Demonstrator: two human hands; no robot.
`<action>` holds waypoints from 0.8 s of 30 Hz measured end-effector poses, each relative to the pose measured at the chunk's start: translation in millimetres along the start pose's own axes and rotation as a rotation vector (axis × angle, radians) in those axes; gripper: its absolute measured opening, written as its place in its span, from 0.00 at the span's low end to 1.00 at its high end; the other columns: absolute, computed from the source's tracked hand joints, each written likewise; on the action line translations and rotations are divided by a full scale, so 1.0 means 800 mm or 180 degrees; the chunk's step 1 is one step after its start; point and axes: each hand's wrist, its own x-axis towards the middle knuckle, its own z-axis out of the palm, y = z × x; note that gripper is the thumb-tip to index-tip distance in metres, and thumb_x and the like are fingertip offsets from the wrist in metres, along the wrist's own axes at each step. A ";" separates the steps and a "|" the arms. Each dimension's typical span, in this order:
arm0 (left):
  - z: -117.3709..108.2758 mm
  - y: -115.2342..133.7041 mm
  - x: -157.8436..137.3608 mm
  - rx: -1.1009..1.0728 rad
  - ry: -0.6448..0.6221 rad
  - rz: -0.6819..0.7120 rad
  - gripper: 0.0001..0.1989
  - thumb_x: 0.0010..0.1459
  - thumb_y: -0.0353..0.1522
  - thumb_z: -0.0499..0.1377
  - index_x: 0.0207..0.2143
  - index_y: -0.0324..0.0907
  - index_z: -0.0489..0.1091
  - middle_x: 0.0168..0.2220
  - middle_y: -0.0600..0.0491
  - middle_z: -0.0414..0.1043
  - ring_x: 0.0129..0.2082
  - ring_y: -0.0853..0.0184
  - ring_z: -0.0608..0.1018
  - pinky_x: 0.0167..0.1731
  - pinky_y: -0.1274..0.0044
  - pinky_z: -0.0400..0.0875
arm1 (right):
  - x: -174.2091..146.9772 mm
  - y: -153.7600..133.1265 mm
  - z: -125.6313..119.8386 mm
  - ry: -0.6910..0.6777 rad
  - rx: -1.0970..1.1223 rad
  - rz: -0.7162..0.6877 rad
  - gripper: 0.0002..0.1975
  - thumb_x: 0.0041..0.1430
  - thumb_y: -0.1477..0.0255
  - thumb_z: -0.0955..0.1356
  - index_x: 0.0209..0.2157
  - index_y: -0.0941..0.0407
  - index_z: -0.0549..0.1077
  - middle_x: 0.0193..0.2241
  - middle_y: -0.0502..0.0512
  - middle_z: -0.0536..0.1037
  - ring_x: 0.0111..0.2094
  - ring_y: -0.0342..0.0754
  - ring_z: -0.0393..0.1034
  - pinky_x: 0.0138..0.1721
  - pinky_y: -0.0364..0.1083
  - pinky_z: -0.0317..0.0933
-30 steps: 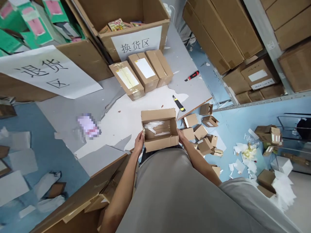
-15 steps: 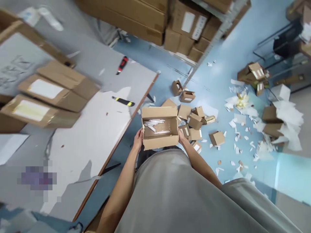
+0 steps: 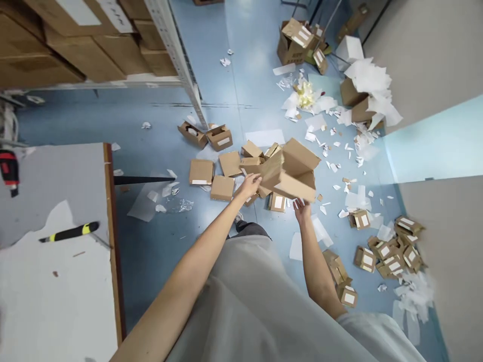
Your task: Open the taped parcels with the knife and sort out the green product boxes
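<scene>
A tilted, open cardboard box [image 3: 299, 187] is over the floor in front of me, its flaps standing out and its left part blurred. My left hand [image 3: 249, 186] is at the box's left side, fingers stretched out; whether they touch the flap I cannot tell. Below the near edge is my right hand [image 3: 302, 210], its fingers spread and pointing up at the cardboard, not wrapped round it. The inside of the box is only partly visible, and no white pieces show there.
Several small cardboard boxes [image 3: 222, 188] lie on the blue floor beneath my hands. Paper scraps [image 3: 332, 167] and more boxes [image 3: 392, 265] litter the right side. At left, a table [image 3: 75, 296] bears a yellow-black cutter [image 3: 70, 232] and a red-black one [image 3: 9, 168]. A loaded shelf [image 3: 181, 55] stands ahead.
My view has turned right, away from the table. The box has gone from level between both hands to tilted over the littered floor, and my fingers have opened.
</scene>
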 end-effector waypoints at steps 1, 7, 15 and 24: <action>0.019 0.010 0.011 0.0043 -0.0091 -0.0016 0.18 0.71 0.35 0.66 0.59 0.38 0.84 0.67 0.34 0.80 0.64 0.49 0.84 0.70 0.59 0.74 | 0.009 -0.004 -0.017 0.0238 0.0164 0.0099 0.13 0.74 0.60 0.61 0.48 0.47 0.75 0.48 0.56 0.86 0.50 0.47 0.83 0.50 0.46 0.79; 0.039 0.008 -0.010 0.0195 -0.0323 -0.0444 0.19 0.60 0.24 0.67 0.53 0.40 0.85 0.50 0.43 0.88 0.53 0.55 0.87 0.62 0.65 0.81 | 0.007 0.036 -0.052 0.0489 0.0426 0.0649 0.02 0.69 0.70 0.68 0.41 0.50 0.74 0.40 0.56 0.85 0.40 0.45 0.83 0.45 0.41 0.80; -0.099 -0.090 -0.140 -0.0073 0.0637 -0.1505 0.19 0.48 0.26 0.68 0.45 0.41 0.85 0.31 0.52 0.82 0.38 0.59 0.86 0.52 0.67 0.82 | -0.054 0.117 0.073 -0.0745 -0.0524 0.1209 0.04 0.65 0.71 0.75 0.38 0.52 0.77 0.32 0.53 0.86 0.32 0.44 0.81 0.37 0.39 0.77; -0.246 -0.157 -0.333 -0.1603 0.2445 -0.1762 0.24 0.42 0.36 0.75 0.45 0.42 0.81 0.34 0.49 0.83 0.36 0.57 0.86 0.50 0.59 0.84 | -0.141 0.142 0.297 -0.2407 -0.1983 0.0778 0.08 0.60 0.66 0.80 0.38 0.52 0.81 0.35 0.56 0.89 0.35 0.48 0.84 0.43 0.46 0.80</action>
